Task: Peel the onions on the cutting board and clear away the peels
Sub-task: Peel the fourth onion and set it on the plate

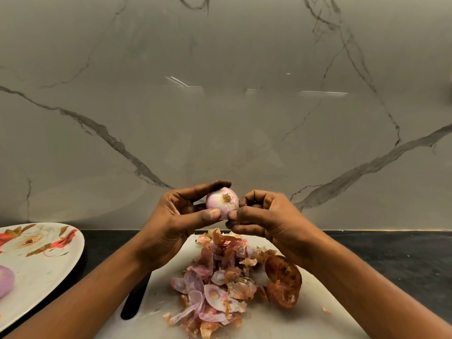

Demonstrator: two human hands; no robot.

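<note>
My left hand (181, 216) holds a small pale pink onion (221, 201) up in the air above the white cutting board (305, 311), its root end facing me. My right hand (264, 216) is at the onion's right side, thumb and forefinger pinching at its skin. Below the hands a heap of pink and brown onion peels (217, 285) lies on the board. A brown unpeeled onion (283, 280) lies at the heap's right edge, partly under my right forearm.
A flowered plate (36, 265) at the left holds a peeled onion (6, 280) at the frame's edge. A dark knife handle (132, 304) lies by the board's left edge under my left forearm. Black counter (403, 255) runs to the marble wall behind.
</note>
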